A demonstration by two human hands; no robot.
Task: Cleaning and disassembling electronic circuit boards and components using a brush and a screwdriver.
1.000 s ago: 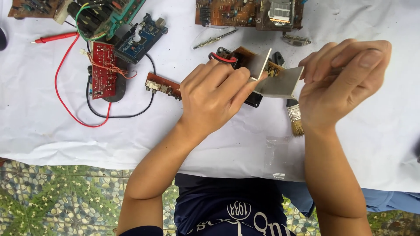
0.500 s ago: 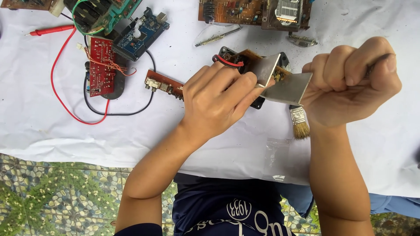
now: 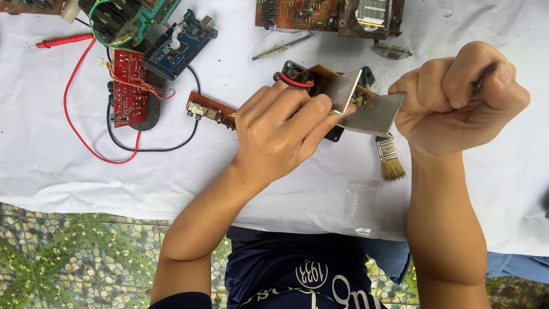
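My left hand (image 3: pixel 283 129) grips a brown circuit board (image 3: pixel 320 77) with red and black wires and bent metal heat-sink plates (image 3: pixel 372 111), holding it above the white cloth. My right hand (image 3: pixel 457 100) is clenched in a fist just right of the plates, closed on a thin dark tool (image 3: pixel 477 86) that is mostly hidden by the fingers. A small paintbrush (image 3: pixel 392 163) lies on the cloth below the plates, with its handle hidden behind them.
On the white cloth (image 3: pixel 57 177) lie a red circuit board (image 3: pixel 128 86), a blue board (image 3: pixel 180 46), a red probe (image 3: pixel 63 41) with looping wires, a small brown connector board (image 3: pixel 209 109), a large brown board (image 3: pixel 326 14) and a small plastic bag (image 3: pixel 360 200). Pebbled floor lies below the table edge.
My right hand has closed from loosely bent fingers into a tight fist and risen slightly. The left hand keeps hold of the board, which has tilted a little.
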